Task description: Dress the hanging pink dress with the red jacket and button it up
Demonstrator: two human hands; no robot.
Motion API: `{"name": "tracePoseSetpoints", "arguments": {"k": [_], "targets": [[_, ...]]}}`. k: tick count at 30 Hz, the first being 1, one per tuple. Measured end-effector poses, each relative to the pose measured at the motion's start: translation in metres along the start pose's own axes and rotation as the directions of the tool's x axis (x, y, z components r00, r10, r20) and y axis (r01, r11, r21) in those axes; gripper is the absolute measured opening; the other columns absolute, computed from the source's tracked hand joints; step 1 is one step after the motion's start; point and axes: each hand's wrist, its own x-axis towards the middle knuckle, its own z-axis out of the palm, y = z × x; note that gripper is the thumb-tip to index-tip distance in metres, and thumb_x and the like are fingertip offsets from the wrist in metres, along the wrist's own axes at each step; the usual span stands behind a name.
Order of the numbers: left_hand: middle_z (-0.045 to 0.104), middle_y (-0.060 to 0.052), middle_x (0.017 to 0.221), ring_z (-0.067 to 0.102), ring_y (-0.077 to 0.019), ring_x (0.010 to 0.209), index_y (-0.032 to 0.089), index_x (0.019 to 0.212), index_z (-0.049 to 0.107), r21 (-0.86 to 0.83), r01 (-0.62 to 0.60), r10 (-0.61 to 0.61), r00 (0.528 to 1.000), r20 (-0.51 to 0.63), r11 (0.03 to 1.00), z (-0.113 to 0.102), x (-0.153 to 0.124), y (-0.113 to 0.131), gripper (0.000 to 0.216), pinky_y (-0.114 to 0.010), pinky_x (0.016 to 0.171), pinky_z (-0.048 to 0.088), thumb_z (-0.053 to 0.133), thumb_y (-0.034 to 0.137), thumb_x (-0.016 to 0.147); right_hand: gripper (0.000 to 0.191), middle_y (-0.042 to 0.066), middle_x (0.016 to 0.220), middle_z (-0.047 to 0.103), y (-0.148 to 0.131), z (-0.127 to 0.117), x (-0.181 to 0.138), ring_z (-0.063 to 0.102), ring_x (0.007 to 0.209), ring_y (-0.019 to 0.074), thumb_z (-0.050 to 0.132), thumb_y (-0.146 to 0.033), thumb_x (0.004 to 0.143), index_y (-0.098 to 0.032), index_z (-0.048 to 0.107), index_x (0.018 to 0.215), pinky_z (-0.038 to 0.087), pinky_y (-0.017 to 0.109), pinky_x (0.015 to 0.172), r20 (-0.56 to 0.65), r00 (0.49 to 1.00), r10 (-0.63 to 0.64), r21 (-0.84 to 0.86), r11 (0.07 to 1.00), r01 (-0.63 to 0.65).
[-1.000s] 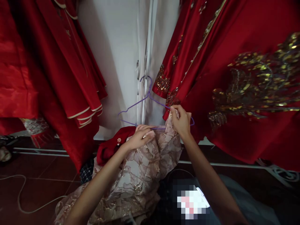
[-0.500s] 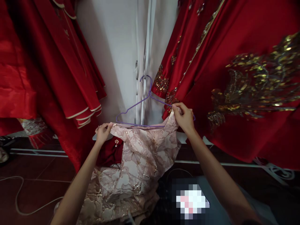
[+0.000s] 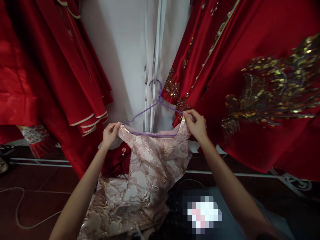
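Observation:
A pale pink brocade dress (image 3: 150, 163) with gold-edged floral patterning hangs in front of me, its lower part bunched toward the bottom of the view. A purple wire hanger (image 3: 146, 109) sits in its neckline, the hook pointing up against the white doors. My left hand (image 3: 110, 134) pinches the left shoulder strap by the hanger's left end. Closed on the right strap, my right hand (image 3: 196, 125) covers most of the hanger's right end. Both straps now lie over the hanger's arms.
Red garments (image 3: 72, 60) hang at the left, and a red gown with gold sequins (image 3: 280, 90) hangs at the right. White doors (image 3: 112, 43) stand behind. Low white rails (image 3: 225, 173) cross near the dark tiled floor (image 3: 45, 206), where a pale cable (image 3: 18, 213) curls. A bright pixelated patch (image 3: 205, 213) shows below.
My left hand has risen slightly, bringing the left strap up and over the hanger's left end, which was bare before. My right hand has stayed in place on the other strap.

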Motion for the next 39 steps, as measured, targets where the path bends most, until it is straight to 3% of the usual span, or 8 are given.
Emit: {"name": "tracePoseSetpoints", "arguments": {"k": [6, 9, 12, 14, 18, 24, 31, 39], "targets": [[0.058, -0.003, 0.085, 0.055, -0.0161, 0.085, 0.018, 0.083, 0.069, 0.111, -0.125, 0.113, 0.988, 0.107, 0.986, 0.012, 0.039, 0.055, 0.037, -0.027, 0.080, 0.043, 0.055, 0.051, 0.076, 0.025, -0.001, 0.075, 0.065, 0.007, 0.011, -0.004, 0.059, 0.071, 0.0164, 0.048, -0.044, 0.084, -0.023, 0.062, 0.083, 0.043, 0.029, 0.071, 0.035, 0.999, 0.032, 0.086, 0.996, -0.035], [0.057, -0.004, 0.089, 0.055, -0.0169, 0.085, 0.014, 0.096, 0.062, 0.076, -0.029, 0.014, 0.981, 0.195, 0.997, 0.008, 0.039, 0.055, 0.043, -0.028, 0.077, 0.045, 0.055, 0.051, 0.074, 0.024, 0.000, 0.077, 0.065, 0.013, 0.013, -0.002, 0.059, 0.074, 0.0169, 0.050, -0.043, 0.083, -0.022, 0.062, 0.082, 0.044, 0.028, 0.069, 0.048, 0.998, 0.051, 0.132, 0.990, -0.057], [0.050, -0.011, 0.105, 0.052, -0.0218, 0.095, 0.010, 0.112, 0.046, 0.144, 0.134, -0.143, 0.988, 0.058, 0.980, 0.004, -0.003, 0.031, 0.072, -0.032, 0.079, 0.046, 0.071, 0.049, 0.057, 0.025, 0.001, 0.077, 0.064, 0.016, 0.014, 0.001, 0.059, 0.074, 0.0169, 0.050, -0.043, 0.082, -0.021, 0.061, 0.081, 0.044, 0.028, 0.068, 0.066, 0.996, 0.064, 0.171, 0.983, -0.074], [0.047, -0.014, 0.112, 0.049, -0.0254, 0.104, 0.010, 0.112, 0.043, 0.195, 0.086, -0.112, 0.985, 0.128, 0.977, 0.002, -0.045, 0.010, 0.083, -0.035, 0.087, 0.045, 0.078, 0.043, 0.044, 0.025, 0.001, 0.075, 0.064, 0.016, 0.015, 0.001, 0.058, 0.072, 0.0163, 0.051, -0.044, 0.082, -0.021, 0.061, 0.079, 0.044, 0.028, 0.067, 0.071, 0.995, 0.070, 0.198, 0.977, -0.083], [0.059, -0.010, 0.102, 0.057, -0.0264, 0.099, 0.016, 0.105, 0.054, 0.263, 0.104, -0.171, 0.954, 0.246, 0.959, -0.006, -0.094, -0.023, 0.051, -0.036, 0.085, 0.045, 0.068, 0.038, 0.061, 0.025, 0.000, 0.073, 0.063, 0.016, 0.015, 0.001, 0.057, 0.069, 0.0154, 0.052, -0.044, 0.081, -0.021, 0.062, 0.078, 0.044, 0.027, 0.066, 0.075, 0.995, 0.071, 0.231, 0.969, -0.087], [0.070, -0.005, 0.084, 0.062, -0.0214, 0.080, 0.017, 0.080, 0.067, 0.060, 0.307, -0.312, 0.924, 0.219, 0.950, -0.033, -0.024, -0.023, 0.028, -0.029, 0.073, 0.046, 0.056, 0.040, 0.069, 0.028, 0.001, 0.074, 0.065, 0.022, 0.018, 0.004, 0.058, 0.070, 0.0161, 0.054, -0.045, 0.079, -0.019, 0.063, 0.078, 0.044, 0.027, 0.065, 0.108, 0.987, 0.117, 0.244, 0.959, -0.141], [0.063, -0.001, 0.061, 0.054, -0.0142, 0.063, 0.015, 0.067, 0.068, 0.096, 0.215, -0.209, 0.976, -0.067, 0.972, -0.038, 0.072, 0.046, 0.024, -0.022, 0.059, 0.039, 0.050, 0.031, 0.067, 0.028, 0.002, 0.073, 0.067, -0.014, -0.009, -0.001, 0.061, 0.068, 0.0170, 0.056, -0.045, 0.078, -0.018, 0.065, 0.078, 0.044, 0.026, 0.062, 0.172, 0.981, 0.086, 0.131, 0.985, -0.109], [0.056, 0.000, 0.060, 0.047, -0.0123, 0.057, 0.014, 0.075, 0.064, 0.189, -0.177, 0.148, 0.976, 0.160, 0.966, 0.017, 0.023, 0.155, 0.024, -0.023, 0.054, 0.032, 0.046, 0.030, 0.078, 0.025, 0.003, 0.074, 0.070, -0.084, -0.043, -0.016, 0.064, 0.069, 0.0187, 0.054, -0.043, 0.080, -0.020, 0.065, 0.078, 0.044, 0.027, 0.060, 0.247, 0.968, 0.049, 0.047, 0.997, -0.063]]}}
